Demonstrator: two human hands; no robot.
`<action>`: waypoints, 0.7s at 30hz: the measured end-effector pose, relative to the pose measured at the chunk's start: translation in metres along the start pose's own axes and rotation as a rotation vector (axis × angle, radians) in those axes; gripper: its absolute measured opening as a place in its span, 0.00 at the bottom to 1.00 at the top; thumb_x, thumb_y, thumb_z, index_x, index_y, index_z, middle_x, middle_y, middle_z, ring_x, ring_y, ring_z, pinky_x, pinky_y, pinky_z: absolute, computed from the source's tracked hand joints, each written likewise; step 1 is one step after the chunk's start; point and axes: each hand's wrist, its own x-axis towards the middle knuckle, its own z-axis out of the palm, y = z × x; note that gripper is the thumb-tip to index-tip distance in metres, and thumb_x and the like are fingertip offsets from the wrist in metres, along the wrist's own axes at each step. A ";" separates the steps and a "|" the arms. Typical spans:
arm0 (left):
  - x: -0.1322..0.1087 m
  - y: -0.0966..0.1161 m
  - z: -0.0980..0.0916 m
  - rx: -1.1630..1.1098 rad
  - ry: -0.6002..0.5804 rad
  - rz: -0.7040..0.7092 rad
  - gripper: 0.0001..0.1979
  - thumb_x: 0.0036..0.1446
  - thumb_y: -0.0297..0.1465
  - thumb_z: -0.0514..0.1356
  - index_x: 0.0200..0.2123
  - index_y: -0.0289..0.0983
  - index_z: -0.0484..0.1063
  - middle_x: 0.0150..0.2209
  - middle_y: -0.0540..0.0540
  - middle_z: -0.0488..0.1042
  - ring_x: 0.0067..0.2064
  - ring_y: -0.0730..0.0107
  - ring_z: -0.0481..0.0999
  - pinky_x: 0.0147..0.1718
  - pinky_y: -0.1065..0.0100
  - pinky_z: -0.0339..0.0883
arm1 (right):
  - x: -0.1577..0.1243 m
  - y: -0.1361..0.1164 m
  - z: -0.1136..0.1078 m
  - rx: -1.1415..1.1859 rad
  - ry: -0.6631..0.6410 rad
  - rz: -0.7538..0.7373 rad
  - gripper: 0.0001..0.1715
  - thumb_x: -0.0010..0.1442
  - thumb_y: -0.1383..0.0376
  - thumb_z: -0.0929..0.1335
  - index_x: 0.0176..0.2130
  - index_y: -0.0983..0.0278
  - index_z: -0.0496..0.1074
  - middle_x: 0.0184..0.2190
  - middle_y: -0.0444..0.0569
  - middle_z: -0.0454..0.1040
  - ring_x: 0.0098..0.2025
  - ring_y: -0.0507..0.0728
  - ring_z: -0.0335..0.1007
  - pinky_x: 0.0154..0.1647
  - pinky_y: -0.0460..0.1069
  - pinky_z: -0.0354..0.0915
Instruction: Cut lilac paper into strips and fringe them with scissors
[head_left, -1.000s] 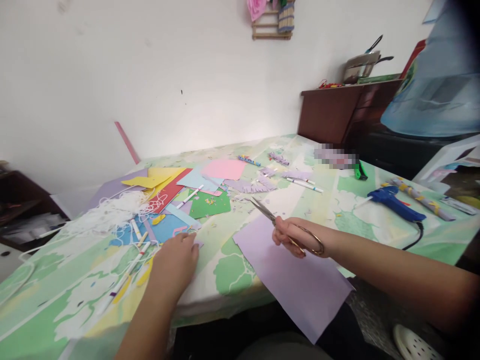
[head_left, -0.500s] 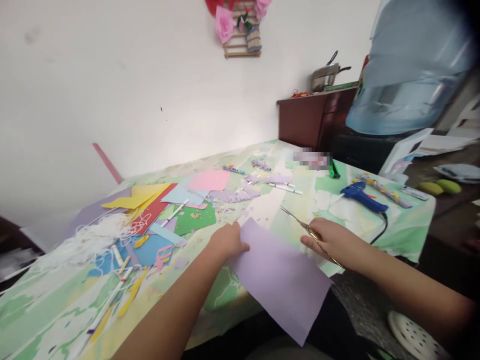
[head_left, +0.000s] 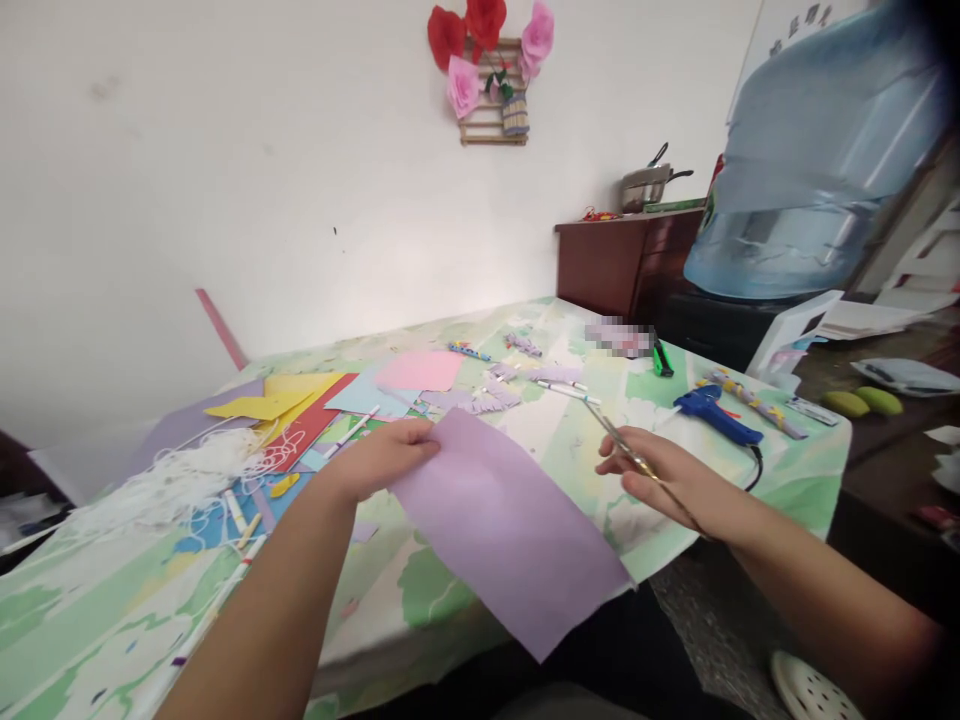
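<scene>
My left hand [head_left: 382,455] pinches the far corner of a lilac paper sheet [head_left: 502,525] and holds it lifted above the table, its near end hanging past the table's front edge. My right hand [head_left: 660,475] is closed round the handles of a pair of scissors [head_left: 619,438], whose blades point up and to the left, just right of the sheet and apart from it. Both hands hover over the green patterned tablecloth [head_left: 450,590].
Coloured paper sheets [head_left: 330,395], white string [head_left: 187,475], markers and scraps litter the table's left and middle. A blue glue gun [head_left: 712,413] with its cord lies at the right. A brown cabinet [head_left: 622,260] and a large blue water bottle [head_left: 810,170] stand beyond.
My left hand went from the scraps at the left to the lilac sheet, took its corner and lifted it off the table. My right hand with the scissors shifted right.
</scene>
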 end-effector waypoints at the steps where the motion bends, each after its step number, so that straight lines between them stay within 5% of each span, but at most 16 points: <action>1: -0.003 0.005 -0.005 -0.011 -0.005 -0.019 0.10 0.42 0.35 0.52 0.27 0.40 0.69 0.26 0.51 0.70 0.26 0.68 0.69 0.20 0.72 0.59 | 0.007 -0.008 0.006 0.001 0.011 -0.005 0.16 0.49 0.54 0.61 0.33 0.64 0.62 0.32 0.50 0.63 0.33 0.55 0.60 0.34 0.49 0.57; 4: -0.004 0.017 -0.016 -0.025 -0.113 -0.047 0.09 0.40 0.35 0.54 0.26 0.39 0.70 0.25 0.50 0.71 0.27 0.66 0.70 0.21 0.71 0.60 | 0.029 -0.031 0.030 0.051 0.014 0.058 0.16 0.47 0.53 0.62 0.26 0.64 0.62 0.23 0.44 0.60 0.25 0.51 0.56 0.26 0.46 0.55; 8: 0.004 0.027 -0.022 -0.039 -0.253 -0.042 0.08 0.39 0.34 0.56 0.25 0.38 0.71 0.25 0.48 0.71 0.25 0.67 0.69 0.18 0.72 0.58 | 0.048 -0.051 0.057 0.481 -0.071 0.145 0.17 0.43 0.56 0.65 0.21 0.64 0.55 0.16 0.37 0.50 0.18 0.46 0.46 0.18 0.43 0.48; 10: 0.009 0.028 -0.026 -0.119 -0.242 -0.033 0.08 0.38 0.34 0.58 0.25 0.37 0.71 0.24 0.49 0.71 0.25 0.68 0.69 0.19 0.72 0.59 | 0.053 -0.054 0.066 0.692 -0.035 0.196 0.16 0.41 0.59 0.66 0.20 0.64 0.53 0.15 0.36 0.51 0.16 0.45 0.47 0.16 0.42 0.47; 12: 0.013 0.025 -0.032 -0.311 -0.103 0.001 0.10 0.36 0.32 0.60 0.28 0.38 0.70 0.25 0.49 0.71 0.25 0.69 0.69 0.20 0.71 0.60 | 0.058 -0.054 0.073 0.840 0.034 0.231 0.16 0.39 0.62 0.67 0.20 0.63 0.54 0.13 0.36 0.52 0.15 0.45 0.48 0.14 0.42 0.47; 15: 0.015 0.010 -0.037 -0.665 0.227 0.085 0.15 0.39 0.35 0.59 0.34 0.40 0.66 0.26 0.51 0.70 0.26 0.73 0.69 0.23 0.70 0.63 | 0.069 -0.047 0.079 0.923 0.212 0.219 0.16 0.39 0.62 0.67 0.20 0.63 0.52 0.13 0.36 0.51 0.14 0.46 0.48 0.14 0.43 0.48; 17: 0.011 -0.004 -0.028 -0.922 0.317 0.117 0.16 0.44 0.42 0.52 0.33 0.39 0.65 0.27 0.49 0.70 0.30 0.71 0.70 0.30 0.65 0.64 | 0.078 -0.039 0.079 0.942 0.401 0.195 0.17 0.41 0.60 0.65 0.20 0.62 0.49 0.14 0.36 0.50 0.16 0.46 0.49 0.16 0.43 0.50; 19: 0.002 -0.016 -0.004 -1.160 0.301 0.083 0.19 0.46 0.45 0.48 0.32 0.36 0.65 0.29 0.44 0.71 0.34 0.66 0.71 0.33 0.61 0.64 | 0.088 -0.032 0.077 0.953 0.611 0.171 0.18 0.44 0.59 0.63 0.21 0.62 0.46 0.16 0.36 0.49 0.17 0.46 0.50 0.18 0.43 0.52; 21: -0.008 -0.022 0.031 -1.248 0.138 0.092 0.22 0.48 0.47 0.44 0.34 0.36 0.66 0.35 0.40 0.71 0.38 0.62 0.70 0.37 0.57 0.63 | 0.096 -0.025 0.075 0.949 0.789 0.155 0.18 0.46 0.59 0.61 0.21 0.61 0.44 0.17 0.36 0.47 0.17 0.46 0.49 0.19 0.42 0.52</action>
